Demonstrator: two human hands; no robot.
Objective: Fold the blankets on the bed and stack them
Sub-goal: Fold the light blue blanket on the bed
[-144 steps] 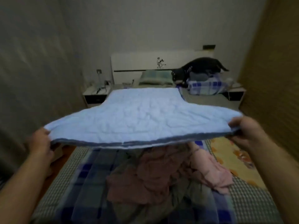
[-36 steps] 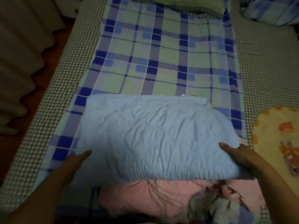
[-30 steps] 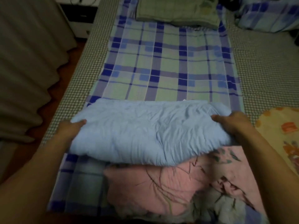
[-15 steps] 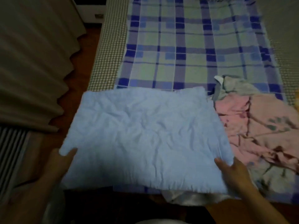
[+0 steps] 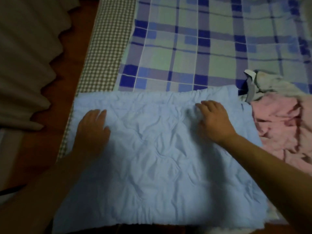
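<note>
The blue blanket point(image 5: 152, 156), carried by its near edge half a second ago with a hand at each corner, now lies folded and flat at the near left of the bed point(image 5: 108, 48), filling the 6 o'clock half of the view. Its left edge overhangs the checked bed edge at 9 o'clock; its far edge crosses the plaid sheet point(image 5: 202, 48). Both hands have let go of the edge and moved up onto the top face. By my reading the first blanket is folded and placed as the base of the stack, and this is the smoothing pass.

The left hand point(image 5: 92, 129) lies palm down on the blanket at 9 o'clock from its middle, fingers straight and close together, pointing to 12 o'clock and gripping nothing. The right hand point(image 5: 214, 119) rests palm down toward 2 o'clock, fingers spread and slightly bent, tips pressing the cloth near the far edge; it holds nothing either. Motion blur softens its fingertips. Both forearms run in from the bottom corners.

The pink blanket point(image 5: 278, 129) lies crumpled at 3 o'clock, touching the blue one's right edge, with a grey-white cloth point(image 5: 263, 83) bunched just beyond it at 2 o'clock. That heap is unfolded, so most of the task seems left. A curtain point(image 5: 25, 56) hangs at 10 o'clock.
</note>
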